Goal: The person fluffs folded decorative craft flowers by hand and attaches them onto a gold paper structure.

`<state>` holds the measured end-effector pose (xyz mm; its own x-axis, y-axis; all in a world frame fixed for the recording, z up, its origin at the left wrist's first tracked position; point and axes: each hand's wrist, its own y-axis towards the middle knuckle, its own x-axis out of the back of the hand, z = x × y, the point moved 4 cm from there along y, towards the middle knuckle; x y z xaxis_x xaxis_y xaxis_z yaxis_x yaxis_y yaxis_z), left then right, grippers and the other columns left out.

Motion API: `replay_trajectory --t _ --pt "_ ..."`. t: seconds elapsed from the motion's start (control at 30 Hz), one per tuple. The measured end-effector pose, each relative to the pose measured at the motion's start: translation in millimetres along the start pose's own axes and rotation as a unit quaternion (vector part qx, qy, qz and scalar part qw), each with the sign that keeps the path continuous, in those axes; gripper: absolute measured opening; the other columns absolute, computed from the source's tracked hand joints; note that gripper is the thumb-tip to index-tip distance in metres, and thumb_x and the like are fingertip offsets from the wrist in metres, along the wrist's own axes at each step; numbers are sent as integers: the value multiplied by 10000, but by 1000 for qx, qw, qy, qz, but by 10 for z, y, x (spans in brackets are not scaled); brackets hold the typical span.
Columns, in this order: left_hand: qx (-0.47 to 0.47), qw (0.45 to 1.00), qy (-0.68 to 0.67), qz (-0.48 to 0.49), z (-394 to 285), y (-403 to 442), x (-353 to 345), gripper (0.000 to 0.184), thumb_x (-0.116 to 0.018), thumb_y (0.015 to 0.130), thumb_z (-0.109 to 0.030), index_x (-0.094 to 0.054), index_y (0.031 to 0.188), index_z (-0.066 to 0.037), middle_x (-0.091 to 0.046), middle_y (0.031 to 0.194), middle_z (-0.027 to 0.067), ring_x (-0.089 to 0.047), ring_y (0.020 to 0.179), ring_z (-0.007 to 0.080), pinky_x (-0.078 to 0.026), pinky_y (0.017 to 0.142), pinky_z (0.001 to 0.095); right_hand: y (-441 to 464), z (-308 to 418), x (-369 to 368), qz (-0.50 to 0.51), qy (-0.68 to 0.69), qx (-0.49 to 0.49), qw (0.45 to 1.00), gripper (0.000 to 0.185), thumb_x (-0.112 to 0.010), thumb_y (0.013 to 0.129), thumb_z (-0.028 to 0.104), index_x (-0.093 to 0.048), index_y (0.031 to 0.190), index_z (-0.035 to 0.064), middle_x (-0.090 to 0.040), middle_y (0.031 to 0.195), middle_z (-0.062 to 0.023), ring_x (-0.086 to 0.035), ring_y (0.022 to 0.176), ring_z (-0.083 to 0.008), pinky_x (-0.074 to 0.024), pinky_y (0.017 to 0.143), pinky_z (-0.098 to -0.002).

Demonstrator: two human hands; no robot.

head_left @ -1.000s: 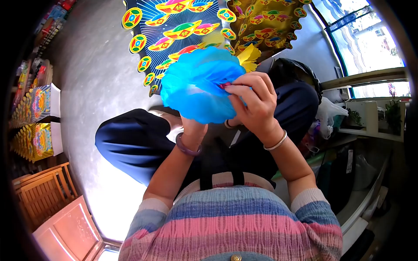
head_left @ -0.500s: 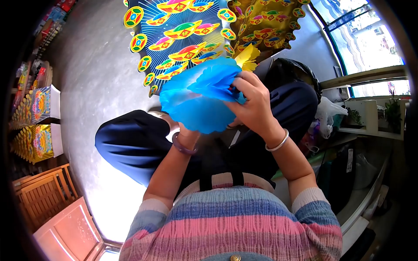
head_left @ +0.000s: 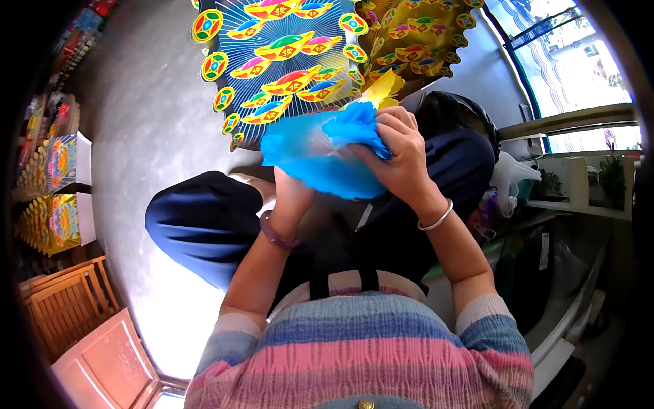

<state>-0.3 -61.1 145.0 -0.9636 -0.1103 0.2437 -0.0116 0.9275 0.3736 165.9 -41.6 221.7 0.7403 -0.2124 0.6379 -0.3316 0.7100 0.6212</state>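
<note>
A blue paper flower (head_left: 320, 174) of thin, ruffled sheets is held above my lap, its upper layers bunched up. My right hand (head_left: 405, 150) is closed on the bunched blue paper at its right side, thumb toward the centre. My left hand (head_left: 293, 194) holds the flower from below on the left; its fingers are hidden under the sheets. Yellow paper petals (head_left: 385, 90) stick out just behind the blue ones, near my right fingertips.
A shiny decorated panel (head_left: 286, 51) with colourful ingot shapes stands ahead, with a gold one (head_left: 415, 44) beside it. Black (head_left: 456, 112) and white plastic bags (head_left: 511, 180) lie to the right. Decorated boxes (head_left: 65, 221) and a wooden folding chair (head_left: 68, 296) are at left.
The blue top layers have been gathered into a tighter crumpled bunch toward my right hand. My right hand has shifted slightly right, and the flower's left edge has moved right.
</note>
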Motion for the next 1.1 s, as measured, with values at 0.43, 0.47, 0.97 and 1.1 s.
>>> replay_trajectory --t 0.43,0.47,0.97,1.1 --pt "241 763 -594 90 228 -64 -120 419 -500 921 -126 -388 1310 -19 -506 1242 110 -519 1108 220 -440 943 345 -12 46 41 16 0 53 998 206 -762 616 102 -603 722 24 -593 809 -103 -569 847 -285 -434 764 -372" --pt "259 728 -629 84 248 -77 -148 418 -499 922 -127 -390 1310 -19 -499 1251 108 -508 1123 221 -436 947 345 -8 56 60 18 -4 60 998 213 -762 615 106 -595 719 23 -591 813 -107 -568 850 -290 -434 766 -376" --pt "228 888 -381 123 -393 156 132 401 -665 801 -111 -549 1171 -9 -610 1047 49 -574 952 118 -478 814 263 203 221 262 112 1 93 989 238 -718 554 156 -578 723 64 -545 831 -90 -524 831 -299 -433 758 -401" --pt "187 928 -294 129 -384 245 216 90 -634 764 29 -674 823 -25 -627 822 10 -578 772 79 -465 686 221 250 195 264 85 87 25 992 214 -715 567 105 -604 745 62 -551 783 -115 -520 760 -329 -445 676 -376"
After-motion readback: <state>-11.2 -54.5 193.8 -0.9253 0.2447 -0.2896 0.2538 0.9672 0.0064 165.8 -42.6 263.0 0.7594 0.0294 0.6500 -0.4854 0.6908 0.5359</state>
